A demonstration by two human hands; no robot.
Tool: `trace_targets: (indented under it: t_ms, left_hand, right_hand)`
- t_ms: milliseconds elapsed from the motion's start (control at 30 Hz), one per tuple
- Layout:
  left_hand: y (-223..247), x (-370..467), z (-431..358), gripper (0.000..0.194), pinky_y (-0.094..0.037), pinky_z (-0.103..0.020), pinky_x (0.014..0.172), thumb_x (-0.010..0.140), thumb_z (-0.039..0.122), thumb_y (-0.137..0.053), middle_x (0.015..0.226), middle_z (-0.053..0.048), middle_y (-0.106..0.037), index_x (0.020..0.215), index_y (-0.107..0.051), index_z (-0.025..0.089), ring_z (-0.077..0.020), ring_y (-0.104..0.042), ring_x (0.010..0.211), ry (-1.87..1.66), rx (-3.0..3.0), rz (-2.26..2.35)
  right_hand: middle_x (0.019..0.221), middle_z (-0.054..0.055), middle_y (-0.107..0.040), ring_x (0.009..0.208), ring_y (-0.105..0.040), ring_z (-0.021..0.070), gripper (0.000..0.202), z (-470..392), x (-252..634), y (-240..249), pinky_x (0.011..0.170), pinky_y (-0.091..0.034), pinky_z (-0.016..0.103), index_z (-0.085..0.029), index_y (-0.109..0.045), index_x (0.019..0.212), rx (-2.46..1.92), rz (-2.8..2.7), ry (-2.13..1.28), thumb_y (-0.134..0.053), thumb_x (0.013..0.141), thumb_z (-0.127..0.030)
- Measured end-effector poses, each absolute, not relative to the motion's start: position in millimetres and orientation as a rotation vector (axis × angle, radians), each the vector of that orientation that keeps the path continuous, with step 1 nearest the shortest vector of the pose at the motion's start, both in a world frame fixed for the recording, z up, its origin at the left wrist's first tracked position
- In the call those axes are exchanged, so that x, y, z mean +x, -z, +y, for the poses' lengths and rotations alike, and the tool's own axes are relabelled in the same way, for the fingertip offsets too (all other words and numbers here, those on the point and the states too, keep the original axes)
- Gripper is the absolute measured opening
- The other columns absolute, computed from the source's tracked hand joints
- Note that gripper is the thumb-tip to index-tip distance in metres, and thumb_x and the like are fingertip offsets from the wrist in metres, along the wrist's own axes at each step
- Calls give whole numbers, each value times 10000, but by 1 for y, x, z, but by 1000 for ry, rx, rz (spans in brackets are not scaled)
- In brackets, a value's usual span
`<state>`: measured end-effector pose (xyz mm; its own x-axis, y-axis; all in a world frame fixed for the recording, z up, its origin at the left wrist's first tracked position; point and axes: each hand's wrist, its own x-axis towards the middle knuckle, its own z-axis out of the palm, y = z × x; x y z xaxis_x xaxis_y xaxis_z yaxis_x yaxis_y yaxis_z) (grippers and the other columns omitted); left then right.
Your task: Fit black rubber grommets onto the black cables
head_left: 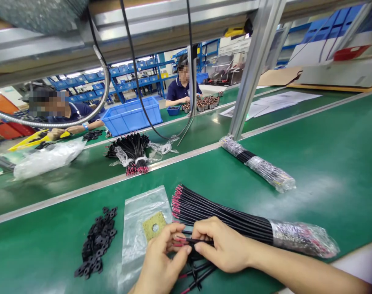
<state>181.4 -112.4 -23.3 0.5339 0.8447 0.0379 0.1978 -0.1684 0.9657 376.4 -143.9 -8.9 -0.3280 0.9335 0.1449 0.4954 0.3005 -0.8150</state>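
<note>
black red-tipped wire [194, 241]; level; pinched between both hands above green mat

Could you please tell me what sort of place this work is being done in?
Most likely an electronics assembly line in a factory: a long green workbench holds bundles of black wires and a pile of small black parts, co-workers sit opposite, and blue bins fill the shelving behind.

The single head-worn camera is looking forward and down from close above the green matted workbench [326, 163], sitting nearest its 6 o'clock edge and facing 12 o'clock toward the silver aluminium frame post [253, 69].
</note>
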Motion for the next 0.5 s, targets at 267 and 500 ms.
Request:
trace_targets:
  t_ms: [267,500]
  left_hand:
    - [21,176,-110,420,-536,-300,843,816,175,-621,987,-56,-663,1199,-456,215,-168,-660,920,-730,1567,852]
    - [43,183,-111,395,-593,-255,658,703,442,-732,761,-29,-724,1002,-590,226,-199,-710,715,-930,1585,1049]
  right_hand:
    - [566,-64,-417,516,-371,80,135,-139,381,8,503,-310,195,-173,-487,685,-1232,-1818,-1166,-521,802,-230]
    - [548,-68,-480,481,-444,66,17,-136,378,12,482,-364,154,-160,-586,691,-1297,-1872,-1049,-594,705,-156]
